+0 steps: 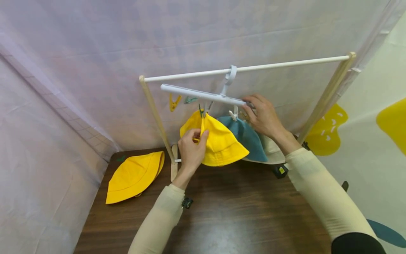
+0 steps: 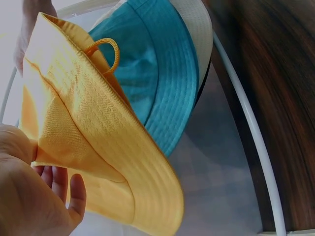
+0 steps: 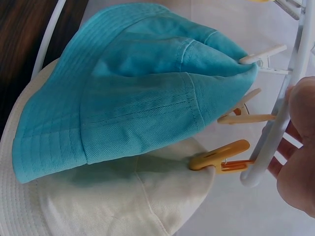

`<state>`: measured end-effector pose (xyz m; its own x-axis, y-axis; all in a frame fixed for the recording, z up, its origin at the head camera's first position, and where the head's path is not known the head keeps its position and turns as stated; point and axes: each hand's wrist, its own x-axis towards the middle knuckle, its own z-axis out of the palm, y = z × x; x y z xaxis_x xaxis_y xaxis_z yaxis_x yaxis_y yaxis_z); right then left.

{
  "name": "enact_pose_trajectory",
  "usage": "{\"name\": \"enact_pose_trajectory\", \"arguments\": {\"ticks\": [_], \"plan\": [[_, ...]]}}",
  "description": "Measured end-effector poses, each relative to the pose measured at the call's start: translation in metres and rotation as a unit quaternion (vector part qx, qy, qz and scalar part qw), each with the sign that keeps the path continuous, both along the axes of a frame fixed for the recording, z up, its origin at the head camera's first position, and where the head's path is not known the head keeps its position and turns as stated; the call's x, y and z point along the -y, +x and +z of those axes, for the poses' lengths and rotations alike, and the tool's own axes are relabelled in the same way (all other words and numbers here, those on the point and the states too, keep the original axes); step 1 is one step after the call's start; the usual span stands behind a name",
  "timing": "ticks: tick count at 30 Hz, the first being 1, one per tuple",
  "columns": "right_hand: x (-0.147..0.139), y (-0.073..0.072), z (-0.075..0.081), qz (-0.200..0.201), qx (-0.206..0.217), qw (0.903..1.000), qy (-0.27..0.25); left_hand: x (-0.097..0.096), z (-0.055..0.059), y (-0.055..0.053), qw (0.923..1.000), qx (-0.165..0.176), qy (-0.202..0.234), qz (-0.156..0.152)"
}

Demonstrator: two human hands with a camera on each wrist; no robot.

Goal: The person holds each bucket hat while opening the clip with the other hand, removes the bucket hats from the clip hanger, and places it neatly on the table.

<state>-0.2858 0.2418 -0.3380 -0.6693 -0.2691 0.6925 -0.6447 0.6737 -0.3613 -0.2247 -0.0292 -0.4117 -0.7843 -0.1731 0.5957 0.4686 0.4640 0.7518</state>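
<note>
My left hand (image 1: 192,150) pinches a yellow bucket hat (image 1: 222,144) between thumb and fingers near its crown. The crown reaches up to clips under a white clip hanger (image 1: 193,92), which hooks over a rail and tilts down to the right. At the hanger's right end, my right hand (image 1: 264,116) grips the bar. Beside the yellow hat a teal bucket hat (image 3: 133,93) hangs from a white clothespin (image 3: 266,59). Behind it, a cream hat (image 3: 123,201) hangs from an orange-yellow clothespin (image 3: 221,160). In the left wrist view, a yellow cord loop (image 2: 115,51) shows at the hat's edge.
The rack's white rail (image 1: 285,64) spans two wooden posts (image 1: 328,95). Toward the hanger's left end dangle a yellow clip (image 1: 173,103) and a green clip (image 1: 190,100). Another yellow hat (image 1: 134,176) lies on the dark wooden table (image 1: 238,211), left of the rack.
</note>
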Motion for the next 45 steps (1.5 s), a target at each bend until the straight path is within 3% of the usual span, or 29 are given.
{"name": "enact_pose_trajectory", "arguments": {"ticks": [13,31,45], "plan": [[-0.006,-0.001,0.001,-0.008,-0.001,1.0000,-0.005,0.004,-0.004,0.003,0.9991,-0.036,-0.019,-0.008],[-0.011,-0.002,0.003,-0.005,-0.009,0.9999,0.005,0.004,-0.011,0.004,0.9986,-0.034,-0.036,-0.016],[-0.014,0.001,0.000,-0.011,0.016,0.9997,0.012,0.004,-0.011,0.006,0.9984,-0.040,-0.034,-0.022]]}}
